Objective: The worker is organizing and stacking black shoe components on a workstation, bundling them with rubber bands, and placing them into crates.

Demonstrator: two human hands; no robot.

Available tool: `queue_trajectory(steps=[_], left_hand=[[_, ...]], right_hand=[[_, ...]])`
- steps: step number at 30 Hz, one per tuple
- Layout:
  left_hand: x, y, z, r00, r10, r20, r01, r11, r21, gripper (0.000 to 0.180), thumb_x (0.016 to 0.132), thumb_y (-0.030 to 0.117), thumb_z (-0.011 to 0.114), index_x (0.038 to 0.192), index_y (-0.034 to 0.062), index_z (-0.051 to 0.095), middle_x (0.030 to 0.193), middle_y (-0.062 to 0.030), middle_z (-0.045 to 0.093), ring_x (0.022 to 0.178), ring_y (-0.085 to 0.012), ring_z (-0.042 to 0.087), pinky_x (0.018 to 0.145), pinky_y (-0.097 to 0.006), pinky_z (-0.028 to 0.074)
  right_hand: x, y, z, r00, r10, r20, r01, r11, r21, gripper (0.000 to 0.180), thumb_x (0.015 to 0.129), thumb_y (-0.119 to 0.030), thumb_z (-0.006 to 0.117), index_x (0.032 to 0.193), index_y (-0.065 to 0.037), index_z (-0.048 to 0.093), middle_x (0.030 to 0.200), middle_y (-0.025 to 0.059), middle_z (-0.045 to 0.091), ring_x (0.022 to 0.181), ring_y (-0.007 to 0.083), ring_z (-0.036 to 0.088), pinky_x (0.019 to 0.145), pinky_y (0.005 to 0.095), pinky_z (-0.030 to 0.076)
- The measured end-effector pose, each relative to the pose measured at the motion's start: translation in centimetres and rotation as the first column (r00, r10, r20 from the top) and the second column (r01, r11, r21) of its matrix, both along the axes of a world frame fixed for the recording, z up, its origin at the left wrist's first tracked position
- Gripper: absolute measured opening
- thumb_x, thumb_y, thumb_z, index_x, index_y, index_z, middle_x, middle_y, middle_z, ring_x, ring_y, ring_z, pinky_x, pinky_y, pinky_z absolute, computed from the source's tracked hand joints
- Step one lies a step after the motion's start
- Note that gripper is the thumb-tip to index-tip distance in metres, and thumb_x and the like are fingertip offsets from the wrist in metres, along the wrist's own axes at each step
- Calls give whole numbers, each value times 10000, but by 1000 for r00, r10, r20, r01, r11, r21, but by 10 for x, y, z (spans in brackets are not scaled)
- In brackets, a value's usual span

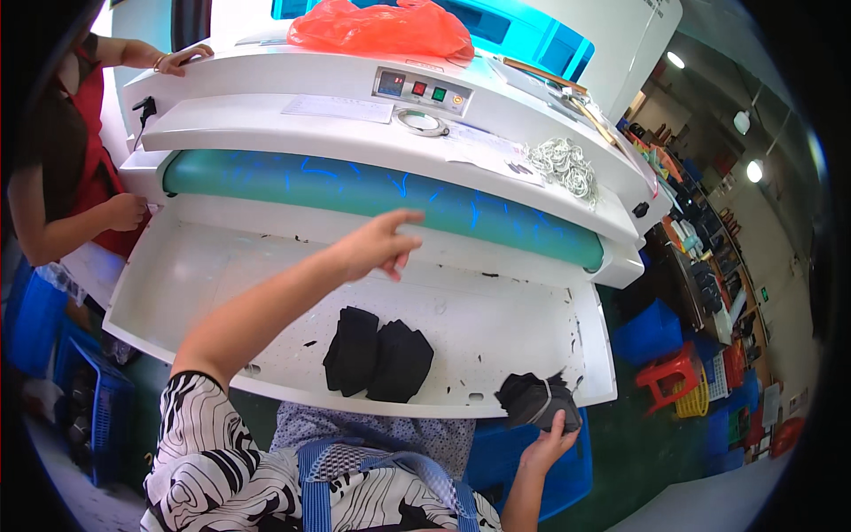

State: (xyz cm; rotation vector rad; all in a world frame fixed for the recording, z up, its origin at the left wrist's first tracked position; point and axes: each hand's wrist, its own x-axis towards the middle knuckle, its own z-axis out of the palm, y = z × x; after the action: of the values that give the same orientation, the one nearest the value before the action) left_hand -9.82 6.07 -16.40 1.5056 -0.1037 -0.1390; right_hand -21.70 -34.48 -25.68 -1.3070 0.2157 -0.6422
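Note:
My left hand (pixel 383 246) is stretched out over the white tray (pixel 257 266), just in front of the green roller belt (pixel 372 195). Its index finger points forward, the other fingers are partly bent and apart, and nothing is in it. At the tray's near right corner, my right hand (pixel 548 450) grips a bundle of dark pieces (pixel 530 399) with a pale band around it. Two stacks of black pieces lie side by side near the tray's front edge, a left stack (pixel 351 350) and a right stack (pixel 399 362).
A co-worker's hand (pixel 184 60) rests on the white machine (pixel 266 84) at the left. On the machine lie a red plastic bag (pixel 381 31), a tape roll (pixel 421 122) and tangled white string (pixel 565 168). Blue crates (pixel 93 408) and a red stool (pixel 669 372) stand on the floor.

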Motion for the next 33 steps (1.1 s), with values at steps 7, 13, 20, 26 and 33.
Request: queue_trajectory(steps=[7, 13, 20, 26, 33], left_hand=[[-25, 61, -98, 993, 107, -40, -101, 985, 139, 487, 871, 443, 591, 1205, 88, 584, 897, -66, 602, 820, -132, 569, 659, -313, 517], [-25, 67, -130, 994, 83, -68, -45, 897, 440, 456, 882, 347, 593, 1224, 48, 558, 1113, -79, 630, 1061, -163, 555, 846, -320, 467], [-47, 64, -147, 982, 111, -153, 72, 530, 845, 785, 732, 542, 702, 1189, -77, 543, 1017, -215, 652, 953, -307, 634, 838, -352, 491], [-81, 34, -168, 948, 220, -229, 62, 579, 813, 923, 597, 609, 760, 1094, -140, 551, 989, -239, 651, 952, -319, 640, 838, -367, 499], [-64, 1, -184, 944, 181, -275, 41, 763, 645, 819, 560, 416, 809, 1132, -100, 531, 1036, -254, 630, 957, -322, 635, 848, -364, 501]], right_hand=[[-29, -54, -19, 939, -340, -56, 342, 939, 36, 359, 882, -228, 637, 1160, -22, 539, 1158, 93, 585, 1039, 219, 562, 857, 342, 446], [-91, -119, -79, 728, -595, -341, 612, 788, -68, 401, 857, -253, 668, 1147, -4, 548, 1144, 118, 585, 1039, 240, 561, 870, 392, 454], [-146, -199, -140, 511, -794, -329, 183, 474, -861, 462, 870, -225, 656, 1202, 62, 511, 1171, 191, 582, 1047, 267, 586, 880, 384, 483], [-12, 44, 0, 984, -74, -161, -114, 435, -893, 249, 888, -139, 592, 1108, -28, 628, 1005, 90, 671, 926, 227, 601, 845, 341, 450], [107, 140, -47, 518, 145, -843, -825, -178, -537, 382, 819, -247, 668, 1075, 22, 580, 951, 191, 652, 948, 301, 612, 784, 418, 477]])
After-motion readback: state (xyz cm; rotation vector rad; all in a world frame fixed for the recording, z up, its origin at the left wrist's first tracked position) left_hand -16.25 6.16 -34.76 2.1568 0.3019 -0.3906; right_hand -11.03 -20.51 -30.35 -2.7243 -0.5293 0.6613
